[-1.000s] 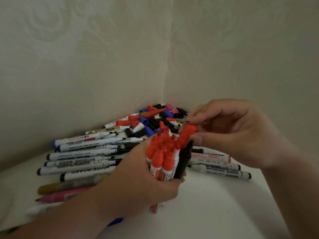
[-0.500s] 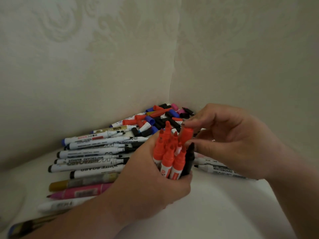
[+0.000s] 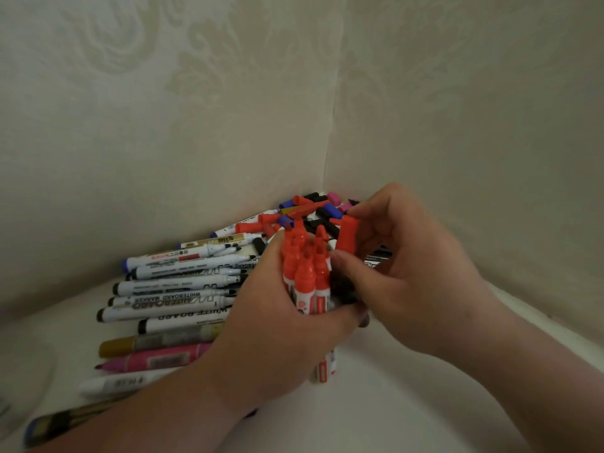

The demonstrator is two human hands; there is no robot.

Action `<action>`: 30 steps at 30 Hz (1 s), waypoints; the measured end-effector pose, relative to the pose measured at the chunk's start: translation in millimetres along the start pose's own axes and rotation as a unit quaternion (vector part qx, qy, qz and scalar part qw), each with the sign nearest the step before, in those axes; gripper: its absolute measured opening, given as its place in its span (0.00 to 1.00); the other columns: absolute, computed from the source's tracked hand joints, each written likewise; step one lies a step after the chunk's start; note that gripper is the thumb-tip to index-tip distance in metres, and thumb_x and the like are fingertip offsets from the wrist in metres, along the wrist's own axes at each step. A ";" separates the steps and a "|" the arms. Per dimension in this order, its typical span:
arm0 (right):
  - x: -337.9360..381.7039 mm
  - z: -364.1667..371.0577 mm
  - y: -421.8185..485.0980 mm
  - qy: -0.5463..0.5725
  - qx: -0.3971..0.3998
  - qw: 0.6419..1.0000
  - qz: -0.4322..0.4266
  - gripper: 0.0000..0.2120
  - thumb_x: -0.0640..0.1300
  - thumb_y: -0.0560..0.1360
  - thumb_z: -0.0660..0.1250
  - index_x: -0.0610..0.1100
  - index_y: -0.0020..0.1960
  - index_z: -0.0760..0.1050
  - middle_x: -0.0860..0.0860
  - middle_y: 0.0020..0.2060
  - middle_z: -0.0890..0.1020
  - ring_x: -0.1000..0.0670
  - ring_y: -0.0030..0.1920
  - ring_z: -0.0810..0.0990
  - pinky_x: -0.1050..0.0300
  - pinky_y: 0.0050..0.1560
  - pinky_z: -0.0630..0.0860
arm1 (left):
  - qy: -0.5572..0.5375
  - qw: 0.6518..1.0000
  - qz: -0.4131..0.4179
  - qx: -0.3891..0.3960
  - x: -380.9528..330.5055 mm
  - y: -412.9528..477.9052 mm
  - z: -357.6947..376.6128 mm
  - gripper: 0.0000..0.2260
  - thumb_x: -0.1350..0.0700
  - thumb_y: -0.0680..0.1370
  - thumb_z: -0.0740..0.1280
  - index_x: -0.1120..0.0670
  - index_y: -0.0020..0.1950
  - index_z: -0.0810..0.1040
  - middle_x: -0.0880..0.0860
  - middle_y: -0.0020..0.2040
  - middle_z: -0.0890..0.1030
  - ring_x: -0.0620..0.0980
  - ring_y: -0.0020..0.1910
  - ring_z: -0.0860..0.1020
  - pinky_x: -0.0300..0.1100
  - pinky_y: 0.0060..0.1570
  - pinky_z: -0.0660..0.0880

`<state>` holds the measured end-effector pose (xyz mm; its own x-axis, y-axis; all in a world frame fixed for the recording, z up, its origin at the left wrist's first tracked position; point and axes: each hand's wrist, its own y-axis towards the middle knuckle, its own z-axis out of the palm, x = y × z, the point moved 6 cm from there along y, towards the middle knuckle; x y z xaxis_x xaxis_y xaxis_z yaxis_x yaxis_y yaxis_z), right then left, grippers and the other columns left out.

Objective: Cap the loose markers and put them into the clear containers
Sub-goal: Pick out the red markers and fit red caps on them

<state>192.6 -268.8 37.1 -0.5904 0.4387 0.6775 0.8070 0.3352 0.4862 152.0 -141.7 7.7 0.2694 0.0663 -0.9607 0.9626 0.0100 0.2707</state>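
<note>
Near wall corner [image 3: 330,152]: left hand [image 3: 294,325] grips red markers [image 3: 305,276] upright. Right hand [image 3: 408,273] pinches red cap [image 3: 347,233] just above them. Advice: line cap square over bare tip, push straight down till seated, steady the grip. Leftward, loose markers [image 3: 183,289] lie piled; containers unseen.

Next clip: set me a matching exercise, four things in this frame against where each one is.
1 red cap
2 red marker bundle
3 pink marker
4 loose caps pile

A in the wall corner
B gripped by left hand
C pinched by right hand
D lying flat at the left

Pairs: 1-C, 2-B, 3-D, 4-A
</note>
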 end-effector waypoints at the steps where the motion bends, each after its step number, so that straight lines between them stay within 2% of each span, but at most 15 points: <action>1: 0.0 1.0 -0.3 -0.001 -0.012 1.000 0.004 0.15 0.47 0.72 0.73 0.58 0.50 0.68 0.62 0.45 0.80 0.57 0.44 0.82 0.65 0.40 0.76 | -0.003 1.000 -0.003 -0.001 0.6 0.5 -1.4 0.21 0.73 0.68 0.76 0.54 0.54 0.78 0.48 0.40 0.86 0.43 0.37 0.85 0.30 0.35 0.78; 4: -1.2 1.5 0.4 0.009 -0.036 0.999 0.014 0.15 0.46 0.73 0.72 0.60 0.49 0.68 0.62 0.44 0.80 0.57 0.44 0.81 0.66 0.40 0.75 | 0.016 1.000 -0.011 -0.023 5.7 3.4 -8.3 0.14 0.66 0.69 0.77 0.53 0.52 0.82 0.49 0.39 0.87 0.45 0.37 0.85 0.30 0.35 0.78; 6: -3.1 4.1 0.3 0.024 -0.040 0.999 0.020 0.15 0.45 0.74 0.72 0.60 0.49 0.68 0.62 0.44 0.81 0.56 0.45 0.82 0.62 0.42 0.77 | 0.018 0.998 -0.028 -0.045 10.8 5.2 -13.7 0.11 0.61 0.70 0.77 0.53 0.50 0.83 0.50 0.39 0.86 0.46 0.38 0.85 0.32 0.37 0.79; 8: -3.4 8.2 -0.3 0.031 -0.037 0.999 0.018 0.15 0.42 0.75 0.71 0.59 0.50 0.68 0.62 0.45 0.81 0.56 0.46 0.81 0.57 0.43 0.79 | 0.005 0.997 -0.036 -0.072 14.2 5.5 -17.7 0.09 0.61 0.70 0.77 0.53 0.49 0.84 0.51 0.39 0.86 0.47 0.38 0.86 0.35 0.36 0.80; 12: -2.5 5.2 -1.4 0.023 -0.026 0.999 -0.011 0.16 0.39 0.76 0.71 0.58 0.52 0.69 0.61 0.45 0.80 0.55 0.39 0.81 0.60 0.38 0.78 | 0.013 0.992 -0.030 -0.122 14.2 4.2 -23.1 0.05 0.61 0.69 0.77 0.57 0.41 0.83 0.55 0.34 0.84 0.53 0.33 0.85 0.46 0.34 0.83; 14: -1.6 4.3 -1.9 0.006 -0.023 0.999 -0.029 0.17 0.40 0.76 0.71 0.60 0.51 0.68 0.60 0.45 0.79 0.54 0.39 0.80 0.62 0.36 0.76 | 0.013 0.990 -0.022 -0.138 13.0 5.1 -25.3 0.05 0.62 0.69 0.77 0.58 0.39 0.82 0.55 0.34 0.84 0.53 0.33 0.85 0.43 0.33 0.83; 15: -1.1 5.5 -2.0 0.002 -0.022 0.999 -0.040 0.17 0.42 0.76 0.71 0.61 0.52 0.68 0.60 0.45 0.79 0.54 0.41 0.80 0.60 0.37 0.77 | 0.010 0.990 -0.018 -0.142 11.7 5.5 -25.9 0.05 0.63 0.69 0.76 0.58 0.40 0.82 0.55 0.34 0.84 0.52 0.33 0.85 0.42 0.33 0.83; 17: -2.2 5.7 -1.7 0.002 -0.028 0.998 -0.051 0.16 0.45 0.75 0.69 0.60 0.56 0.68 0.57 0.44 0.80 0.52 0.44 0.81 0.54 0.41 0.79 | 0.013 0.988 -0.008 -0.151 9.3 5.6 -26.8 0.05 0.65 0.70 0.76 0.57 0.39 0.82 0.54 0.34 0.85 0.49 0.33 0.85 0.37 0.31 0.80; 19: -7.8 -0.7 1.0 0.021 -0.045 0.998 -0.048 0.16 0.45 0.76 0.68 0.60 0.58 0.68 0.56 0.46 0.79 0.51 0.46 0.81 0.53 0.45 0.81 | 0.015 0.988 -0.008 -0.152 7.8 4.8 -28.1 0.07 0.65 0.70 0.77 0.55 0.38 0.82 0.51 0.33 0.85 0.45 0.31 0.84 0.32 0.29 0.77; 22: -15.5 -17.6 8.9 0.136 -0.085 0.987 -0.022 0.16 0.38 0.79 0.67 0.56 0.58 0.68 0.54 0.44 0.77 0.54 0.43 0.81 0.58 0.46 0.81 | 0.043 0.992 -0.027 -0.112 12.6 6.6 -26.5 0.07 0.62 0.69 0.78 0.54 0.39 0.82 0.51 0.33 0.85 0.47 0.31 0.85 0.36 0.31 0.80; 24: -25.2 -21.9 13.5 0.262 -0.100 0.959 0.044 0.13 0.33 0.82 0.62 0.50 0.58 0.68 0.48 0.44 0.76 0.49 0.40 0.83 0.51 0.43 0.83 | 0.050 0.992 -0.048 -0.107 16.8 7.5 -28.8 0.08 0.62 0.67 0.79 0.53 0.40 0.83 0.52 0.35 0.86 0.50 0.34 0.85 0.41 0.34 0.83; 25: -30.3 -21.4 14.9 0.319 -0.105 0.938 0.083 0.12 0.33 0.83 0.60 0.48 0.59 0.68 0.46 0.43 0.75 0.46 0.37 0.82 0.50 0.38 0.83 | 0.054 0.992 -0.058 -0.098 18.0 8.0 -28.2 0.09 0.61 0.66 0.80 0.52 0.41 0.83 0.51 0.35 0.86 0.48 0.34 0.85 0.40 0.34 0.82; 27: -38.9 -17.0 16.6 0.441 -0.103 0.879 0.146 0.11 0.33 0.83 0.56 0.46 0.60 0.69 0.45 0.38 0.73 0.46 0.31 0.74 0.55 0.28 0.74 | 0.089 0.992 -0.075 -0.047 18.4 7.4 -20.6 0.10 0.60 0.67 0.80 0.50 0.43 0.83 0.46 0.35 0.86 0.42 0.34 0.84 0.31 0.33 0.78; 29: -43.0 -13.2 18.3 0.530 -0.089 0.824 0.177 0.08 0.37 0.83 0.55 0.46 0.58 0.69 0.46 0.34 0.70 0.49 0.28 0.65 0.61 0.24 0.61 | 0.131 0.988 -0.084 0.009 19.1 5.2 -11.7 0.09 0.58 0.68 0.80 0.49 0.42 0.82 0.42 0.34 0.85 0.39 0.32 0.83 0.27 0.29 0.74; 30: -43.2 -11.1 19.4 0.558 -0.070 0.805 0.188 0.05 0.43 0.84 0.55 0.46 0.57 0.68 0.47 0.32 0.68 0.50 0.27 0.62 0.62 0.24 0.57 | 0.147 0.986 -0.081 0.025 19.2 4.1 -9.3 0.08 0.58 0.69 0.79 0.49 0.40 0.82 0.43 0.33 0.85 0.39 0.31 0.83 0.28 0.28 0.74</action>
<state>233.9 -290.5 23.5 0.0133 -0.5611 0.8276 0.9655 0.2225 0.1353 160.9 -131.2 -9.0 0.0997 0.3533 -0.9302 0.9945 -0.0040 0.1051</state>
